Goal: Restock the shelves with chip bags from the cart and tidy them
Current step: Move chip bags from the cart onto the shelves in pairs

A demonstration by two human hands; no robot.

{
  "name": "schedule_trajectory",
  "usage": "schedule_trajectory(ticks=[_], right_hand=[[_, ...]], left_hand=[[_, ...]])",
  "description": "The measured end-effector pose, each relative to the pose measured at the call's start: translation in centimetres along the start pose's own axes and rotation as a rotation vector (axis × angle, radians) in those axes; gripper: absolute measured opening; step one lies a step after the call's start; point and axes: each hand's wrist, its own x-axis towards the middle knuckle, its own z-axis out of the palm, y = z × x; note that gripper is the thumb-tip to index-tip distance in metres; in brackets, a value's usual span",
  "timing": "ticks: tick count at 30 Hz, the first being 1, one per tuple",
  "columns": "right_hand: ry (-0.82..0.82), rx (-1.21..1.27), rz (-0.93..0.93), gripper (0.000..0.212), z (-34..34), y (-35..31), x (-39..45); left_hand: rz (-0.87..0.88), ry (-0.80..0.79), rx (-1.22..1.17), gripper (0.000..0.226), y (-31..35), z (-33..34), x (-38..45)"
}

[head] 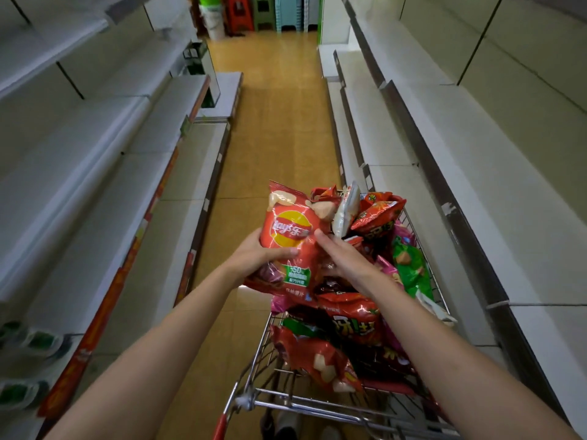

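Note:
A wire shopping cart (263, 354) stands in the aisle in front of me, heaped with several chip bags (355, 319) in red, green and pink. My left hand (254, 254) grips a large red chip bag (289, 230) from below and from its left side, thumb across the front, holding it above the cart's left rim. My right hand (341, 255) lies against the bag's right edge with fingers extended, over the pile. White shelves (104, 198) run along the left and more shelves (476, 173) along the right.
The tan floor (273, 122) of the aisle stretches ahead. Stacked plastic stools (254, 11) stand at the far end. Green-and-white packages (28, 341) sit on the lower left shelf near me. Red price strips (104, 315) line the left shelf edges.

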Motion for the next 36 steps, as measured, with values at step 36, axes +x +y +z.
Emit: schedule_trajectory(ticks=[36], right_hand=[[1.050, -0.598, 0.079, 0.038, -6.3, -5.2, -1.6]], left_hand=[[0.092, -0.185, -0.215, 0.032, 5.1, -4.7, 5.5]])
